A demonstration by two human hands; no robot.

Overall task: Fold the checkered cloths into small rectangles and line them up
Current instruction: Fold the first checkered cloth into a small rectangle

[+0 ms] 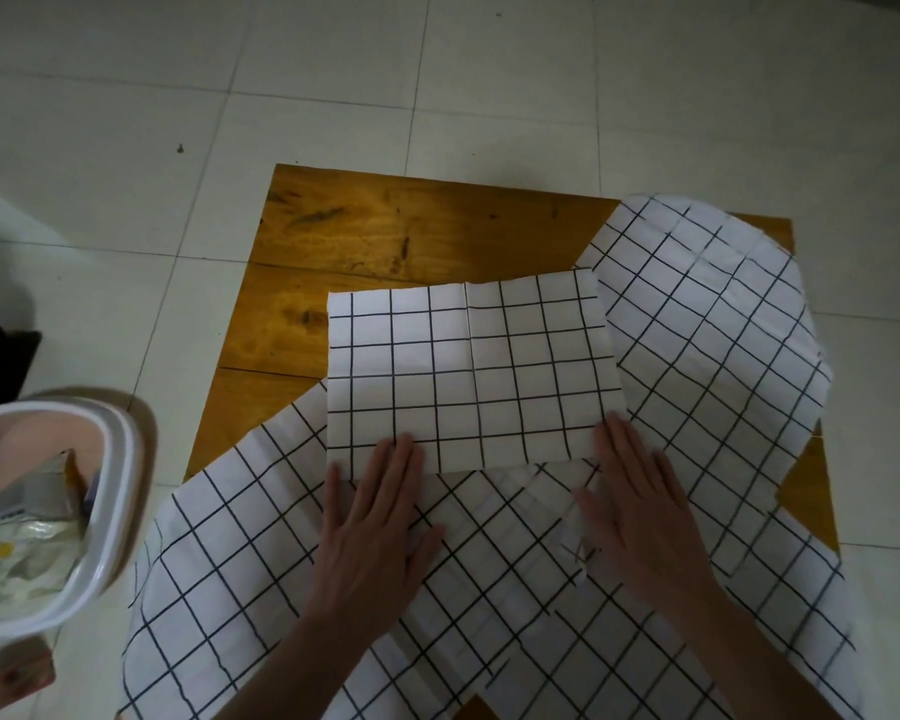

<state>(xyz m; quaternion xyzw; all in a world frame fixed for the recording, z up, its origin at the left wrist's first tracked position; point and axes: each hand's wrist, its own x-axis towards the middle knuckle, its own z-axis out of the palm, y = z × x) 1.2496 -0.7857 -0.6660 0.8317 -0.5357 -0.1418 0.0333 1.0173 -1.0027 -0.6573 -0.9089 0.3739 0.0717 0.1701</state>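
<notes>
Head view, single frame.

Table (385,236): wooden, centre of frame, standing on a white tiled floor (230,96).

Folded cloth (468,371): white with black grid, folded to a rectangle, lying flat at centre of frame. A vertical crease runs down its middle. Its left part sits on bare wood; its lower and right edges overlap the loose cloth.

Loose cloth (707,324): same pattern, unfolded, spread under and around the folded one. It runs from the upper right of the table, down the right side, and across the lower half of the frame, hanging over the near table edge. Wrinkled at lower centre.

Left hand (380,511): fingers straight and together, palm down, fingertips on the lower edge of the folded cloth, palm on the loose cloth. Not grasping.

Right hand (640,506): fingers straight, palm down, fingertips at the lower right corner of the folded cloth, rest of hand on the loose cloth. Not grasping.

Bin (120,491): white rim, left edge of frame, beside the table, holding crumpled wrappers (27,527).
</notes>
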